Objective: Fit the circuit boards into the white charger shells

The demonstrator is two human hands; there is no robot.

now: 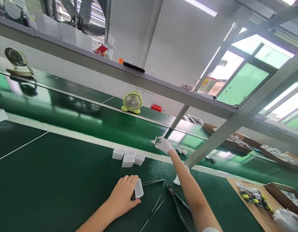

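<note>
My bare left hand is wrapped round a small white open-topped plastic box, tilted on the dark green table. My right hand, in a white glove, reaches out over the green conveyor belt. Its fingers pinch a small white plastic part with dark bits, too small to make out in full. Just right of that hand, a similar white part lies on the belt. Between my arms are tweezers, a second pair of tweezers and dark-handled pliers.
Several white boxes stand together by the belt's pale edge. Another white part rides the belt beyond a slanting metal post. A green fan stands behind the belt. Cardboard with small yellow-black parts lies at right.
</note>
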